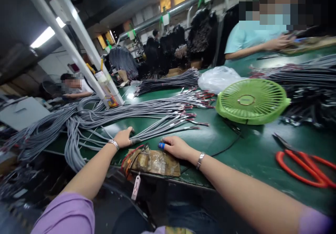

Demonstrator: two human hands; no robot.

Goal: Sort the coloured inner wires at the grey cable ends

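Observation:
My left hand [123, 138] is closed around a small bundle of grey cables [154, 130] near the table's front edge. Their stripped ends, with red, white and dark wires, fan out to the right. Just right of it, my right hand [179, 147] rests low over the table, fingers curled together, with blue tape on one fingertip. Whatever those fingers hold, if anything, is hidden. Between and below my hands lies a tape-covered piece of cardboard [164, 162] with red and black wires at its left end. A small pale tag [135, 188] hangs from it.
More grey cables [112, 112] spread left and over the edge. A green fan [253, 101], a clear plastic bag [219, 79] and orange-handled scissors [301, 165] lie right on the green table [210, 137]. White posts [86, 66] rise at left. A person [249, 38] works opposite.

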